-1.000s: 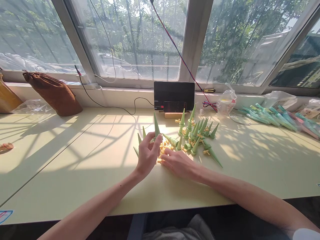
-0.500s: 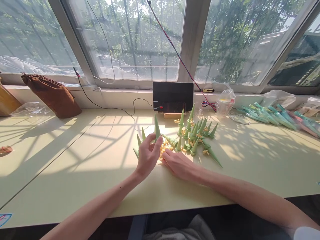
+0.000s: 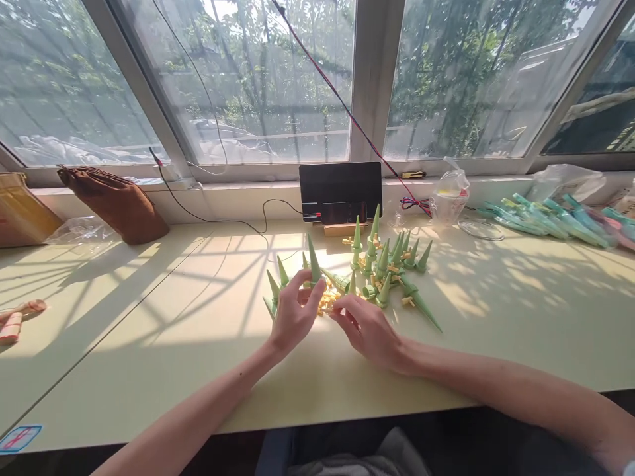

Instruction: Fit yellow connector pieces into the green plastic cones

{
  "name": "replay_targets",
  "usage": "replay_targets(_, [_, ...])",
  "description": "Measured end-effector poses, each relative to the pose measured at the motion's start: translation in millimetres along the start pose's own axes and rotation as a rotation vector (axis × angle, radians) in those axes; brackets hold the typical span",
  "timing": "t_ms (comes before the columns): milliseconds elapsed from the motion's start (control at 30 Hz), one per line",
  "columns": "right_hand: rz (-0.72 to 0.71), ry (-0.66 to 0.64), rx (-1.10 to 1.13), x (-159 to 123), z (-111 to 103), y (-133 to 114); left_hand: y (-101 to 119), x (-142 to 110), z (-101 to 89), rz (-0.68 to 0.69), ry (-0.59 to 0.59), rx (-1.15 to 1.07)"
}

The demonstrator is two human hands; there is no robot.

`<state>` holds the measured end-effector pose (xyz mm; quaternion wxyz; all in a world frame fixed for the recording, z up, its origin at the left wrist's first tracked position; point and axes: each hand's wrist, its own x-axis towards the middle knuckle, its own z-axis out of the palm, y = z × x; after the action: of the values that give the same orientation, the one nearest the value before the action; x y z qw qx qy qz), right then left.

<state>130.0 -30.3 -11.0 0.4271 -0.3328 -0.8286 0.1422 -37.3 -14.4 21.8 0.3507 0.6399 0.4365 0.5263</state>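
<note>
My left hand (image 3: 294, 311) is closed around a green watering spike (image 3: 314, 259), its pointed end up. Just right of it, my right hand (image 3: 370, 330) has thumb and fingertips pinched together at the near edge of a pile of small yellow valve pieces (image 3: 326, 301). What lies in that pinch is too small to make out. Several more green spikes (image 3: 383, 259) stand behind and right of my right hand, some with yellow pieces fitted. One spike (image 3: 424, 307) lies on its side, its tip toward me. A few other spikes (image 3: 274, 287) are partly hidden behind my left hand.
A black tablet (image 3: 340, 188) leans at the back of the table (image 3: 198, 383), with a phone before it. Cables (image 3: 218, 221) run along the back. To the left are a brown pouch (image 3: 114, 205) and wooden pieces (image 3: 14, 324); to the right, a bagged cup (image 3: 450, 198) and teal packets (image 3: 550, 215).
My right hand has lifted slightly and shifted right, its fingertips now more visible over the yellow pieces. The left hand keeps its hold on the green spike. The camera view has tilted a little.
</note>
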Motion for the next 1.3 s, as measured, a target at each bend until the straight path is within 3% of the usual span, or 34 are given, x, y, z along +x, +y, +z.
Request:
replay_targets(167, [-0.009, 0.105, 0.036, 5, 1, 3, -1, 1, 1.0, 0.001, -0.051, 0.046])
replay_targets(433, [0.014, 0.128, 0.076, 2, 7, 8, -4, 0, 0.9, -0.005, -0.073, 0.071])
replay_targets(1000, [-0.072, -0.053, 0.005, 1, 6, 12, -4, 3, 1.9, -0.046, -0.143, 0.060])
replay_targets(1300, [-0.047, 0.143, 0.035, 5, -3, 6, 8, 6, -3.2, -0.137, -0.210, -0.047])
